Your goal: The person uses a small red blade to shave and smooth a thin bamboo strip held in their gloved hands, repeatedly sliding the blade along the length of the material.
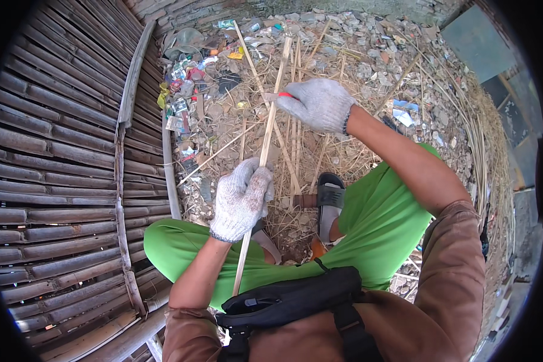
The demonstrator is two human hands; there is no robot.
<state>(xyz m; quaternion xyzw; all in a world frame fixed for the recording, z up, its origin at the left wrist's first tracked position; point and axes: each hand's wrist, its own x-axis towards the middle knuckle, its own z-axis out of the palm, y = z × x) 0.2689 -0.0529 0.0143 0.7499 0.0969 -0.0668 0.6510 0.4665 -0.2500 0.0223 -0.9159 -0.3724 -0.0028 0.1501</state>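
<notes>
My left hand point(238, 202), in a white knitted glove with brown stains, is wrapped round a long pale bamboo strip point(268, 136). The strip slants from beside my lap up and away in front of me. My right hand point(321, 104), gloved too, is closed on a small knife point(269, 96). Its red handle mostly disappears inside the fingers, and the short blade lies across the strip's upper part. Whether the blade cuts into the strip cannot be made out.
A bamboo slat wall point(72, 175) runs along the left. Thin strips point(295, 120), shavings and litter point(190, 81) cover the ground ahead. My green-trousered legs are bent apart, a dark sandal point(330, 196) between them. A black waist bag point(295, 295) sits at my lap. Grey panels point(478, 45) stand far right.
</notes>
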